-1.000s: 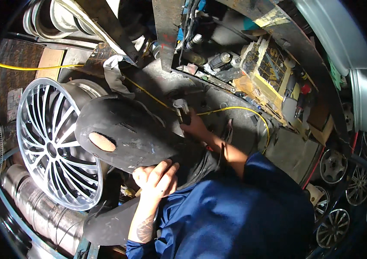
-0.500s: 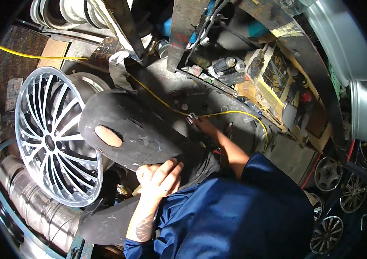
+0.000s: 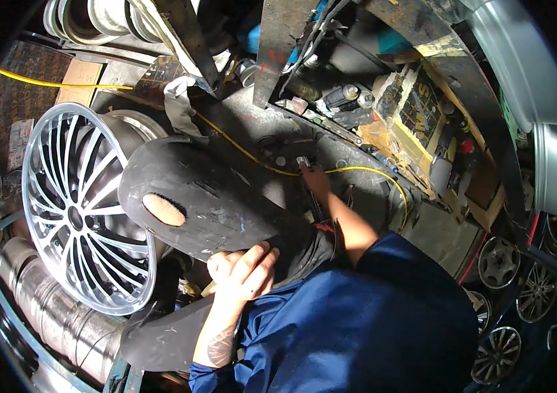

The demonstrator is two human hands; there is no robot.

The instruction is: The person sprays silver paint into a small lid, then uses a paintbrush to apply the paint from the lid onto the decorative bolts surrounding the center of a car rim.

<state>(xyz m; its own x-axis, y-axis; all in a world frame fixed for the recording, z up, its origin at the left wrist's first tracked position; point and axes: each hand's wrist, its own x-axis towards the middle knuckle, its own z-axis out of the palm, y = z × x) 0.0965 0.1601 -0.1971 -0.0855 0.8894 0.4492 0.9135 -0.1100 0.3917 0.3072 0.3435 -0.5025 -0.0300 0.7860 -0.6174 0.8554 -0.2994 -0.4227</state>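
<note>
My left hand rests on my dark-trousered thigh, its fingers curled together. A tan edge shows just below that hand; whether the fingers grip it is hidden. Over the floor on my right side, my right hand reaches down, closed round a small shiny metal piece whose kind I cannot make out. The yellow hose runs across the floor beside this hand. To the left of my knee a silver multi-spoke wheel rim stands tilted, touching nothing in my hands.
Another rim sits behind the spoked one. A metal cylinder lies at the lower left. Spray cans and a cluttered wooden box stand at the far right. Wheel covers line the right side; a grey cloth hangs past my knee.
My right hand has moved a little farther out and to the right, with the metal piece still in it. My left hand stays on my thigh.
</note>
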